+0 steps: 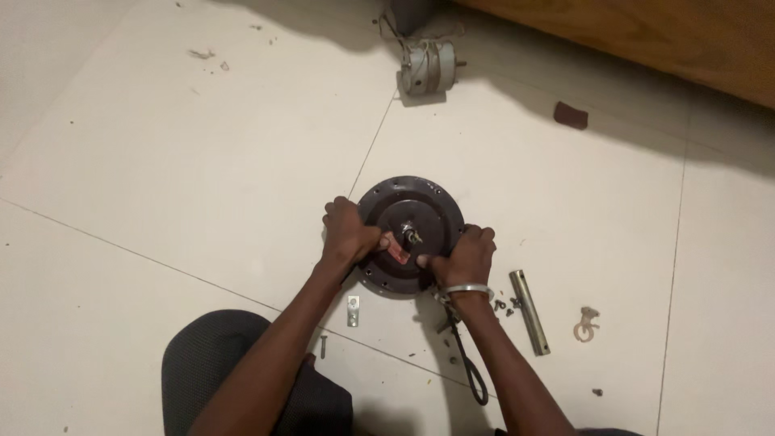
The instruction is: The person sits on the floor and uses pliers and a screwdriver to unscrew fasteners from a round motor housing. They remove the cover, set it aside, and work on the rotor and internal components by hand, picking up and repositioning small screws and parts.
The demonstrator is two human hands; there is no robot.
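A round dark metal motor housing (420, 203) lies flat on the tiled floor, with a shaft and bits of wire sticking up at its centre. My left hand (347, 232) grips its left rim, thumb pressing inward towards a small red part near the centre. My right hand (463, 255) is closed on the lower right rim, its fingers also reaching towards that red part. A metal bangle sits on my right wrist. Both hands press on the housing from opposite sides.
A metal tube (529, 312) and small screws (504, 306) lie right of the housing, with a pale hook piece (587, 323) further right. A small bracket (353, 310), a bolt (324, 345) and a black cable (470, 367) lie near my arms. A smaller motor (428, 66) and wooden furniture (646, 32) stand beyond.
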